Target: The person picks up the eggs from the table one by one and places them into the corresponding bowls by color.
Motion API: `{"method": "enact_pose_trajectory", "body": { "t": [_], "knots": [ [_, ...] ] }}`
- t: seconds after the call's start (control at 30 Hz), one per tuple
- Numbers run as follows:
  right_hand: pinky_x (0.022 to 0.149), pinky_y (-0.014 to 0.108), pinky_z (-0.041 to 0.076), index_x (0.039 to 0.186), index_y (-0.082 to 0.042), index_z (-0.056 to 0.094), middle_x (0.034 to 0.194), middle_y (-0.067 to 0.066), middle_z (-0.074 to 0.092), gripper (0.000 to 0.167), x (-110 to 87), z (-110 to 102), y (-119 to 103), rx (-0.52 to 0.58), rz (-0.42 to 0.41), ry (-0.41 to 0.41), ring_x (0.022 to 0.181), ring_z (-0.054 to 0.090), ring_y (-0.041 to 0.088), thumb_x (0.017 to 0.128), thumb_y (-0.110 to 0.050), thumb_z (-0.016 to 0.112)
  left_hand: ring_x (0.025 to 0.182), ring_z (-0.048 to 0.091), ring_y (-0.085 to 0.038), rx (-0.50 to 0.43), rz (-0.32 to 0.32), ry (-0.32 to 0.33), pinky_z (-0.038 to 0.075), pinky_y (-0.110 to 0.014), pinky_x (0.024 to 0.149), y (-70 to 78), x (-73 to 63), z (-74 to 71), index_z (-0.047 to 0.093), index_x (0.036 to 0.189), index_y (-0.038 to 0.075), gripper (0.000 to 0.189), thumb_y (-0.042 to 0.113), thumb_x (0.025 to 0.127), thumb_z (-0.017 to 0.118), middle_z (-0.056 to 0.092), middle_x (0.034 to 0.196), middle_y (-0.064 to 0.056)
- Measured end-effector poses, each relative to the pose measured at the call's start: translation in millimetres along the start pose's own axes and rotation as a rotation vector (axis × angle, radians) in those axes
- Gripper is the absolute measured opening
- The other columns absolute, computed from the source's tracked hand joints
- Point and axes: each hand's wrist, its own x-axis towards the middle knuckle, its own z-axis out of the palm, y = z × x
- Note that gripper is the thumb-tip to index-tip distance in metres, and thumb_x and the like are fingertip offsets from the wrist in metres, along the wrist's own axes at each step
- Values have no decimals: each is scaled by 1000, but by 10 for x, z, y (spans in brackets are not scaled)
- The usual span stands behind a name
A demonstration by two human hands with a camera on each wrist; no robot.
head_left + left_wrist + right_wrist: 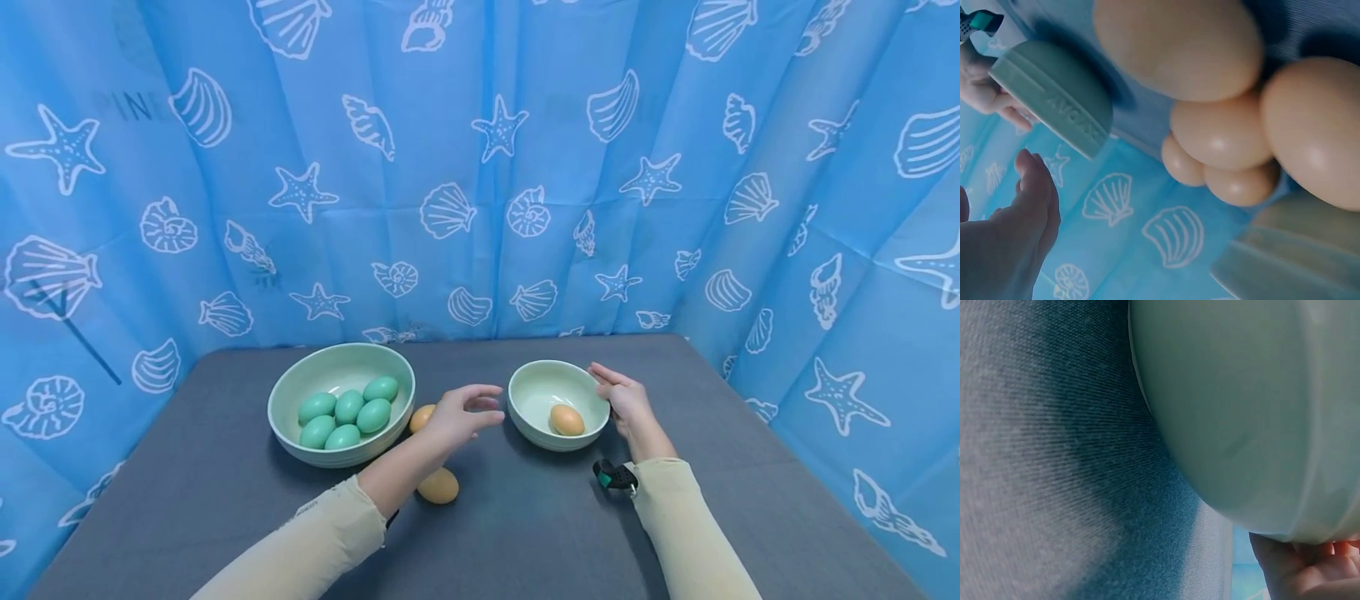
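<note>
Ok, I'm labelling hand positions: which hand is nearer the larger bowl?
Left. The left hand is just to the right of the larger bowl; the right hand is farther away, at the right side of the smaller bowl.

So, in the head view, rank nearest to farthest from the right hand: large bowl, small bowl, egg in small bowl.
1. Small bowl: beside the right hand.
2. Egg: inside the small bowl.
3. Large bowl: table's left side.

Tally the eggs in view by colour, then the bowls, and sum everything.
Green eggs: 6
Brown eggs on the table: 5
Brown egg in the small bowl: 1
Bowls: 2
Total: 14
</note>
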Motion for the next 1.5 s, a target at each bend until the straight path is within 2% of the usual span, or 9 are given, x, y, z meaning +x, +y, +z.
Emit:
{"method": "enact_pose_trajectory", "body": {
  "t": [0.27, 0.47, 0.57, 0.73, 0.97, 1.1, 1.23, 1.5],
  "knots": [
    [115, 45, 26, 148, -9, 41, 150, 10, 40, 49, -52, 18, -25, -16, -2, 28, 142, 29, 29, 100, 3, 42, 120, 54, -31, 1, 3, 0, 45, -54, 98, -87, -221, -170, 59, 133, 8, 40, 15, 94, 65, 59, 128, -11],
    [115, 45, 26, 148, -8, 41, 150, 10, 39, 49, -65, 9, -29, -16, -12, 23, 142, 28, 29, 99, 2, 43, 113, 56, -28, 45, 60, 15, 51, -47, 92, -154, -317, -263, 60, 132, 5, 40, 14, 93, 67, 62, 123, -11],
    [116, 47, 24, 149, -8, 37, 152, 12, 35, 50, -41, -1, -17, -14, -8, 5, 144, 24, 30, 101, 2, 41, 114, 55, -33, 45, 84, 17, 52, -45, 90, -196, -377, -306, 59, 131, 1, 41, 11, 92, 67, 61, 122, -13],
    [116, 47, 22, 149, -9, 38, 152, 11, 36, 50, -12, -2, -7, -11, -2, 12, 144, 24, 29, 101, 3, 40, 120, 52, -38, 39, 65, 29, 52, -46, 91, -258, -468, -367, 57, 133, 1, 43, 11, 92, 67, 60, 126, -15],
    [116, 47, 22, 149, -8, 38, 152, 12, 36, 50, 5, 6, 4, -10, -5, 20, 144, 24, 30, 100, 4, 39, 122, 51, -40, 93, 70, 61, 48, -50, 96, -319, -577, -446, 62, 128, 3, 40, 14, 90, 70, 60, 127, -14],
    [116, 48, 22, 149, -8, 37, 152, 12, 36, 50, 4, 10, 10, -13, -12, 14, 143, 25, 30, 101, 4, 39, 121, 50, -39, 112, 50, 83, 51, -47, 90, -401, -639, -492, 65, 125, 6, 37, 16, 90, 71, 59, 130, -13],
    [116, 48, 21, 149, -8, 38, 152, 12, 36, 50, 8, 10, 11, -16, -15, 19, 144, 24, 30, 101, 3, 39, 118, 53, -36, 115, 50, 105, 53, -43, 85, -493, -685, -544, 65, 125, 5, 37, 12, 89, 71, 60, 129, -14],
    [116, 48, 21, 149, -8, 38, 152, 12, 36, 50, 2, 21, 13, -20, -13, 25, 144, 24, 30, 100, 4, 39, 121, 53, -32, 202, 133, 175, 43, -54, 99, -627, -754, -605, 67, 121, 4, 35, 7, 86, 73, 63, 124, -10]
  ]
}}
